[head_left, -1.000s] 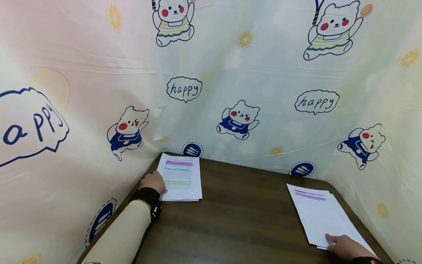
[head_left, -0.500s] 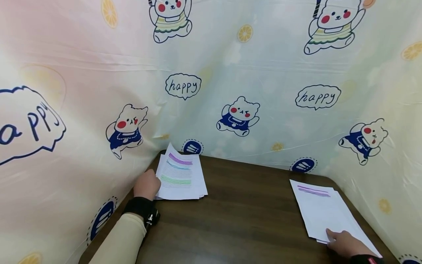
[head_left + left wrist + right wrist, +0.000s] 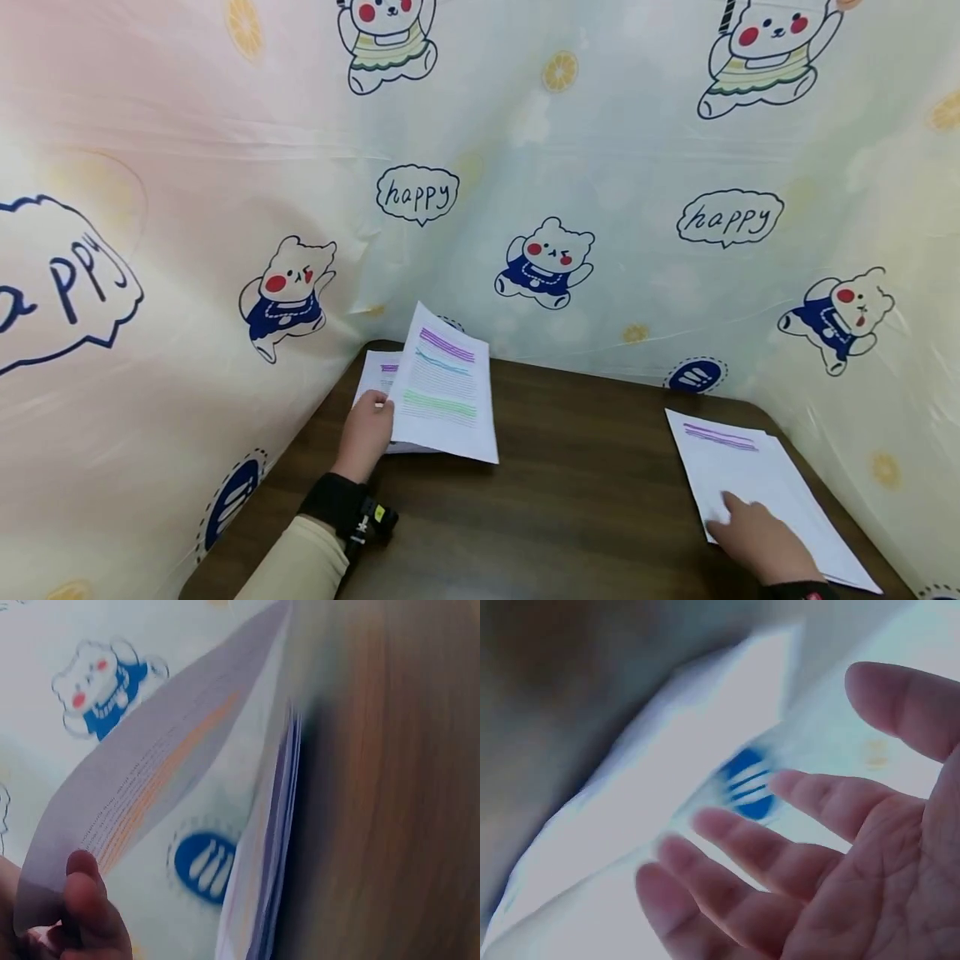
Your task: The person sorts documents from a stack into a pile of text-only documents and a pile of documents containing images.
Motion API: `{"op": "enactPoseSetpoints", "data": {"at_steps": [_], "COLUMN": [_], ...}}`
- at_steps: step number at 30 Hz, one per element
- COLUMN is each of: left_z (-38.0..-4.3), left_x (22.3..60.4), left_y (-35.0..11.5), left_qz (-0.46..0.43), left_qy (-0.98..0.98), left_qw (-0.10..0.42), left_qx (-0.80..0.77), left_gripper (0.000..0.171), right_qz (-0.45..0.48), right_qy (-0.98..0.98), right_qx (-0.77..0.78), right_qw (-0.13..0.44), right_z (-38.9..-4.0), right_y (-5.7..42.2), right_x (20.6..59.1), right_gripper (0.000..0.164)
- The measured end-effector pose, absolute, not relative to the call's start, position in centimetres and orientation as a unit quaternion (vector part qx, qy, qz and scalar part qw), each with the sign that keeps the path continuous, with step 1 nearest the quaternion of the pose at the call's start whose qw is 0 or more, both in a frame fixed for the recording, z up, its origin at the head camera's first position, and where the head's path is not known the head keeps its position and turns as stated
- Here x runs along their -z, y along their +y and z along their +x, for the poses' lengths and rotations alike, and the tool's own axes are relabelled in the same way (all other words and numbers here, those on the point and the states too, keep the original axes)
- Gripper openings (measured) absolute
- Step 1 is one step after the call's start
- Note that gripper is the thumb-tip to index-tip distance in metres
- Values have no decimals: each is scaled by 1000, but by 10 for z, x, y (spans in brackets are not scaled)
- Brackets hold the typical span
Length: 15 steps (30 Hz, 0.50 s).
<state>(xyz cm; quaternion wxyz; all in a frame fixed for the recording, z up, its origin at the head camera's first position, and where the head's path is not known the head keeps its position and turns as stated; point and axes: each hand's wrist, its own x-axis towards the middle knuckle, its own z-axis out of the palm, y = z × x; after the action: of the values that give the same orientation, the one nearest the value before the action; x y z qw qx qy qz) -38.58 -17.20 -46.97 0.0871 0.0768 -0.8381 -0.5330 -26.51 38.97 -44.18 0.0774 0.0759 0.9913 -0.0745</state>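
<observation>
My left hand [image 3: 366, 435] pinches the left edge of a printed sheet of paper [image 3: 442, 392] with purple, blue and green highlighted lines. In the left wrist view the thumb and fingers grip this sheet [image 3: 142, 765], whose other face carries orange highlighting. The sheet is lifted over a stack of paper [image 3: 375, 375] at the table's far left; most of that stack is hidden in the head view. My right hand [image 3: 765, 537] is above a second paper stack [image 3: 750, 475] at the right, purple lines on its top sheet. Its fingers spread loosely in the right wrist view and hold nothing.
The brown wooden table [image 3: 562, 500] stretches between the two stacks. A patterned curtain [image 3: 615, 150] with cartoon bears and "happy" bubbles stands close behind and beside the table. A black wrist strap with a small device [image 3: 375, 517] sits on the left wrist.
The left hand has lifted the highlighted sheet off the left stack and carried it to the right, uncovering another page. The right hand has shifted slightly left and up from the right stack's near edge.
</observation>
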Motion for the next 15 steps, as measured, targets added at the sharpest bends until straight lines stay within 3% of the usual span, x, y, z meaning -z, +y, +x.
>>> {"op": "enactPoseSetpoints", "data": {"at_steps": [6,10,13,15], "left_z": [-362,-349,-342,-340], "left_x": [473,472,467,464], "left_y": [-127,-102,-95,-92], "left_qz": [25,-13,-33,-43], "left_qy": [-756,-709,-694,-689], "left_qw": [20,-18,-42,-55], "left_qx": [654,704,718,722], "left_gripper": [40,36,35,35], "right_qz": [25,52,89,115], "right_qy": [943,877,835,812], "right_qx": [318,467,537,569], "right_qw": [91,99,79,56], "right_z": [-277,-279,-278,-276], "right_y": [290,244,222,212], "right_x": [415,420,428,433], "right_gripper": [84,90,85,73]}}
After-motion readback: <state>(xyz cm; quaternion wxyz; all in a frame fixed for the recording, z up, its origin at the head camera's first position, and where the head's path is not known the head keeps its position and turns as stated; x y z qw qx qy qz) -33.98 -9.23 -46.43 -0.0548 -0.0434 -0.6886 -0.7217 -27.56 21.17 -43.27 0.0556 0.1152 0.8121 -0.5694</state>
